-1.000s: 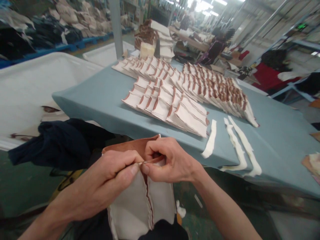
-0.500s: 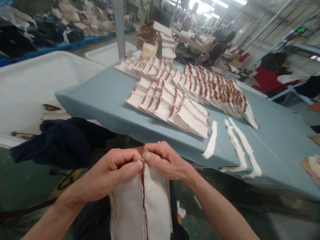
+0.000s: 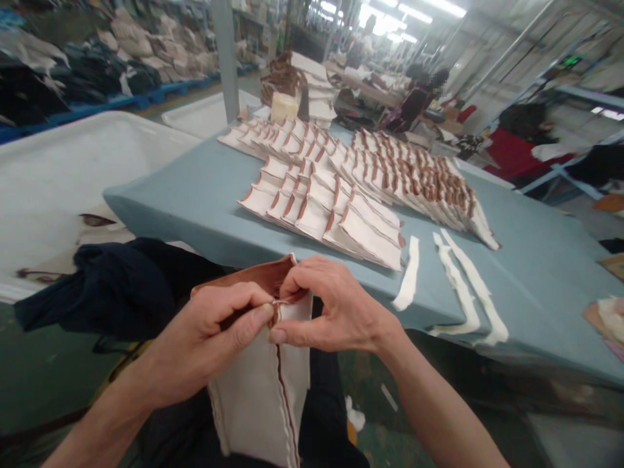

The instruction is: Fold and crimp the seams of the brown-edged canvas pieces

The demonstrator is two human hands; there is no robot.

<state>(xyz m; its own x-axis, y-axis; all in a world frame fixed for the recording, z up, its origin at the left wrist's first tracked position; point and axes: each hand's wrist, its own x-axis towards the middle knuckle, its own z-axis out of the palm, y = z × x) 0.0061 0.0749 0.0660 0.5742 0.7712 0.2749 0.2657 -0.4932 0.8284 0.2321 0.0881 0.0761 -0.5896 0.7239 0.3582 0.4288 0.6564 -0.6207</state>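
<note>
A sewn piece (image 3: 248, 403), off-white outside and brown inside, stands upright over my lap with its upper edge gaping. A raised seam with a brown line runs down its middle. My left hand (image 3: 219, 331) pinches the upper edge just left of the seam, thumb outside. From the right, my right hand (image 3: 326, 305) grips the seam's top end, its thumb on the white face and its curled fingers at the brown inside. The thumbs are almost side by side. Parts of the upper edge are hidden behind both hands.
Ahead is a blue-covered table (image 3: 170, 188) bearing rows of similar white-and-brown pieces (image 3: 322, 208). White strips (image 3: 409, 273) lie near its front edge. A white bin (image 3: 97, 149) and dark blue cloth (image 3: 107, 286) are at left. A person (image 3: 414, 97) sits farther back.
The piece has tilted and its brown inside now shows at the top. My right hand has shifted its grip, with thumb lower and fingers over the edge. My left hand still pinches.
</note>
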